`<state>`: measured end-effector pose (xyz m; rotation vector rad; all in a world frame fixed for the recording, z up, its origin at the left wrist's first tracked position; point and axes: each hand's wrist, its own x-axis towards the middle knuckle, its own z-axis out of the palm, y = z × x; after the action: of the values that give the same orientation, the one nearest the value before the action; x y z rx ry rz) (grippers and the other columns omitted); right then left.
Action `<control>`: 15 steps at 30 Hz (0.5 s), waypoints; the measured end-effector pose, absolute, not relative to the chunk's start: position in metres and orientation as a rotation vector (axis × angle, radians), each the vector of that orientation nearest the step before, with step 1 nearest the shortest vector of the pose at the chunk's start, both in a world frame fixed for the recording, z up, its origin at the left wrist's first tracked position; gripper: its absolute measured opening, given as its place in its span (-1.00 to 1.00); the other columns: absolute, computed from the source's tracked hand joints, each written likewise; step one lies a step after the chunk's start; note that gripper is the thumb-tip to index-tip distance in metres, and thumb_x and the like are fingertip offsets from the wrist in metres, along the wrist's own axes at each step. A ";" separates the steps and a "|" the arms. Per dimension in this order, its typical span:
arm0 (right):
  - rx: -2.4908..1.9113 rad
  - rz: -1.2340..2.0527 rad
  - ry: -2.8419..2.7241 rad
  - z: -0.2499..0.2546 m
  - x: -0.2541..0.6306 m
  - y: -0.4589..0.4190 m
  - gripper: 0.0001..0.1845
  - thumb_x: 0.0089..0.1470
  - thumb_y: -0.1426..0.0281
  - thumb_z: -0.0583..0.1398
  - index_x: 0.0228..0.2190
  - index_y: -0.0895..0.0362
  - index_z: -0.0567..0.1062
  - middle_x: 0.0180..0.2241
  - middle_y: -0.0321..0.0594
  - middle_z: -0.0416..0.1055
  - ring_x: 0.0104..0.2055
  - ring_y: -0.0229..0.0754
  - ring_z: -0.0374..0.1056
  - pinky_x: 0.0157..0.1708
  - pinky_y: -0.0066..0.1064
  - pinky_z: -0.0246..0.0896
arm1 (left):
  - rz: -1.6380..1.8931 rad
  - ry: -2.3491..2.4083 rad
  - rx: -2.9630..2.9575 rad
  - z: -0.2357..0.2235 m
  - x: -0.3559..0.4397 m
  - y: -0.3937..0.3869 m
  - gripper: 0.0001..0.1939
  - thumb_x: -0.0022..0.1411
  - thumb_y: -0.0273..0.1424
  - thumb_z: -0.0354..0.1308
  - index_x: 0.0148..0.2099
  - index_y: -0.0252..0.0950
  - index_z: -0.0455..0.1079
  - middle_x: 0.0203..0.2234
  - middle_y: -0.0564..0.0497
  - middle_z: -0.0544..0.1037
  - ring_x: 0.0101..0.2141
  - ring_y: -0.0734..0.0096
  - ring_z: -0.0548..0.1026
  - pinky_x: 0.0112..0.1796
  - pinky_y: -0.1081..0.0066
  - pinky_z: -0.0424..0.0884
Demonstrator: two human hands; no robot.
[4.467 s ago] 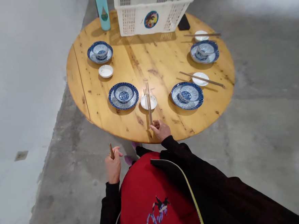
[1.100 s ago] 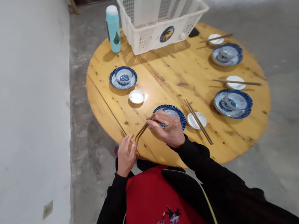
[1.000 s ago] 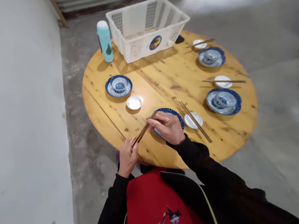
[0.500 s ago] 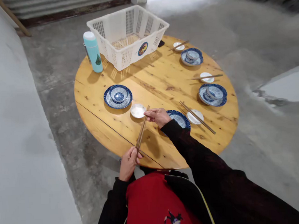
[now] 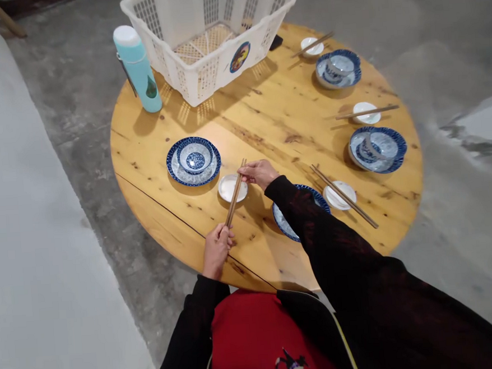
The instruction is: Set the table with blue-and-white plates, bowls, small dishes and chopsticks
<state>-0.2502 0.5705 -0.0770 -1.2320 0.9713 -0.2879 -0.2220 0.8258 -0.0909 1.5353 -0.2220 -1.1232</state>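
Observation:
A pair of brown chopsticks (image 5: 234,198) is held between both my hands, slanting over a small white dish (image 5: 226,187). My left hand (image 5: 218,246) is closed round the near end. At the far end, the fingers of my right hand (image 5: 260,174) pinch the sticks. Left of the dish sits a blue-rimmed plate (image 5: 173,166) with a patterned bowl (image 5: 195,156) on it. Under my right forearm, another blue-rimmed plate (image 5: 283,221) is partly hidden. A second pair of chopsticks (image 5: 343,195) lies across a white dish (image 5: 340,193) to the right.
On the round wooden table (image 5: 266,115), a white plastic basket (image 5: 205,78) and a light-blue bottle (image 5: 139,71) stand at the back. Two more settings with blue-patterned bowls (image 5: 339,68), white dishes (image 5: 366,113) and chopsticks (image 5: 386,109) line the right side. A dark object (image 5: 276,42) lies beside the basket.
Both hands have moved the chopsticks forward, so they now cross over the white dish instead of lying beside it. The camera view has tilted down and come closer to the table.

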 end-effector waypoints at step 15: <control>-1.300 -0.284 0.963 -0.114 -0.240 0.547 -0.75 -0.20 0.29 0.41 -0.61 0.20 0.52 -0.68 -0.31 0.37 -0.62 -0.34 0.23 -0.63 -0.49 0.10 | -1.091 -0.132 1.557 -0.109 -0.219 0.802 -0.66 0.21 -0.12 0.20 -0.24 -0.34 0.49 -0.47 0.06 0.43 -0.55 0.61 0.29 -0.56 0.59 0.21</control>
<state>-0.2396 0.5469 -0.1145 -1.3000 0.9630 -0.2839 -0.2185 0.8019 -0.1089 1.5567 -0.1322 -1.0907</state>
